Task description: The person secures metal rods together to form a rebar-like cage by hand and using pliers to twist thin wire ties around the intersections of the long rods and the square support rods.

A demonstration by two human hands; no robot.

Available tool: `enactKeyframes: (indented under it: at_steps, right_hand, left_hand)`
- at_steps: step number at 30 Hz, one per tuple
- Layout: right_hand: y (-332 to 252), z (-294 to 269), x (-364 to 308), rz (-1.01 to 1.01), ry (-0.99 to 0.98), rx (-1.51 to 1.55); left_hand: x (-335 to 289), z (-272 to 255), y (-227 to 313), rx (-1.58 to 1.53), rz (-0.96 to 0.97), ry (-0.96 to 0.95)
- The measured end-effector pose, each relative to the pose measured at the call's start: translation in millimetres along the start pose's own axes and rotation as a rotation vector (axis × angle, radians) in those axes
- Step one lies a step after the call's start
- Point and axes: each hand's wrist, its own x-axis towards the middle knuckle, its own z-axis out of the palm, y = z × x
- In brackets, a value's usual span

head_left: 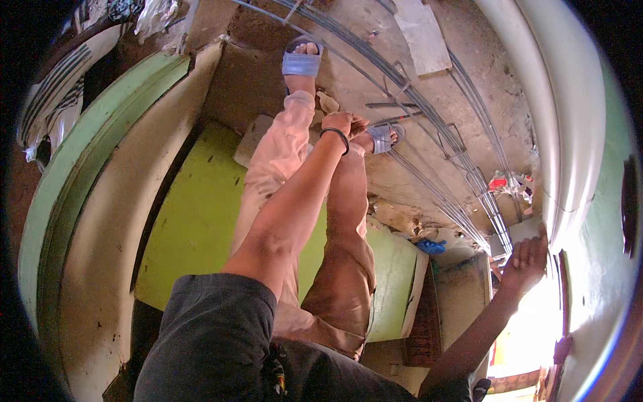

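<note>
My left hand hangs in front of me at the end of a straight arm, with a black band around the wrist. Its fingers are curled in and I see nothing in them. It is over my legs in peach trousers and close to my right foot in a grey-blue sandal. The other sandal is a step ahead on the dirt floor. My right hand is out to the side, fingers apart, resting against the edge of a white rounded pillar.
A yellow-green raised slab lies under my legs, with a pale green curved edge at the left. Long steel rods with ties run across the dirt floor. A wooden plank, a blue scrap and red-white litter lie nearby.
</note>
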Motion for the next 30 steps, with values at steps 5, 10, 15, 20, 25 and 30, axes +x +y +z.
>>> enactKeyframes:
  at_steps: [5, 10, 15, 20, 25, 30]
  right_hand:
    - [82.3, -34.6, -25.4, 0.215, -0.281, -0.547]
    - [86.5, -9.6, -105.0, 0.58, -1.215, -0.612]
    - [30.6, -15.4, -59.8, 0.35, -0.68, -0.059]
    - [53.4, -33.6, -0.5, 0.159, -0.021, -0.124]
    - [81.1, -0.3, -59.0, 0.434, -0.652, -0.592]
    - [2.2, -18.1, -78.9, 0.238, -1.069, -0.018]
  left_hand:
    - [-1.6, 17.5, 27.7, -0.088, 0.052, -0.118]
    - [50.0, 33.7, 54.5, -0.123, 0.105, -0.144]
    - [95.5, 25.6, 19.7, 0.099, -0.105, 0.008]
    - [74.4, -20.2, 36.0, 0.321, 0.016, 0.037]
    - [82.8, 13.5, 71.6, 0.01, 0.037, -0.21]
    - [106.2, 22.0, 30.4, 0.217, -0.049, -0.153]
